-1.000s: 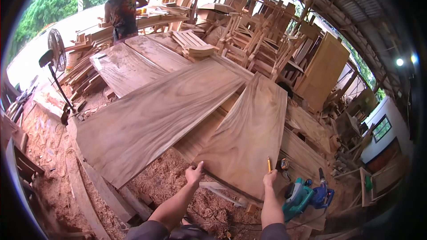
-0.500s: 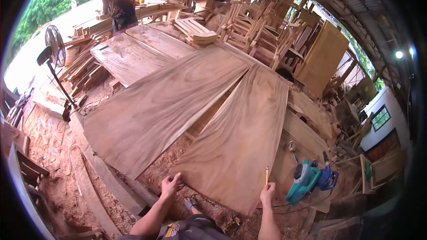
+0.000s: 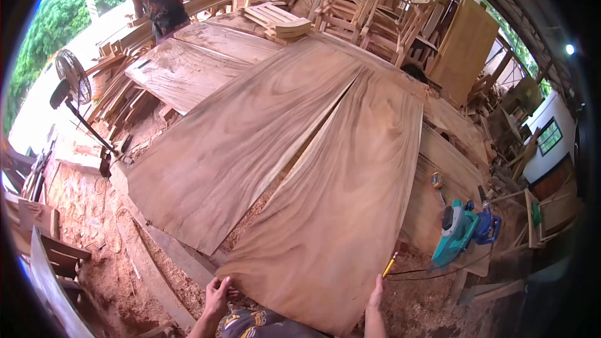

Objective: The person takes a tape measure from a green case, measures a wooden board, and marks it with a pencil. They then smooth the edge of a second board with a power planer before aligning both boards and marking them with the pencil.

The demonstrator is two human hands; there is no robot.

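Note:
A wide wooden board (image 3: 338,194) with wavy grain extends away from me, its near end by my body. My left hand (image 3: 219,297) is closed on its near left corner, the fingers partly hidden there. At the near right edge is my right hand (image 3: 375,300), holding a yellow pencil (image 3: 390,264) that points up and outward; its palm side faces the board's edge. A second wide wooden board (image 3: 231,144) lies to the left. Between the two boards runs a narrow wedge-shaped gap, wider toward me.
On the right, a teal power planer (image 3: 457,235) rests on boards beside a tape measure (image 3: 437,180). A standing fan (image 3: 74,78) is at the left. Stacked chair frames (image 3: 369,19) stand at the back. Another person (image 3: 159,0) works at the far left. Shavings cover the ground.
The right-hand board's near end has shifted left and toward me, narrowing the gap to the other board. Both hands moved with it. The pencil now tilts right, and the camera view has shifted.

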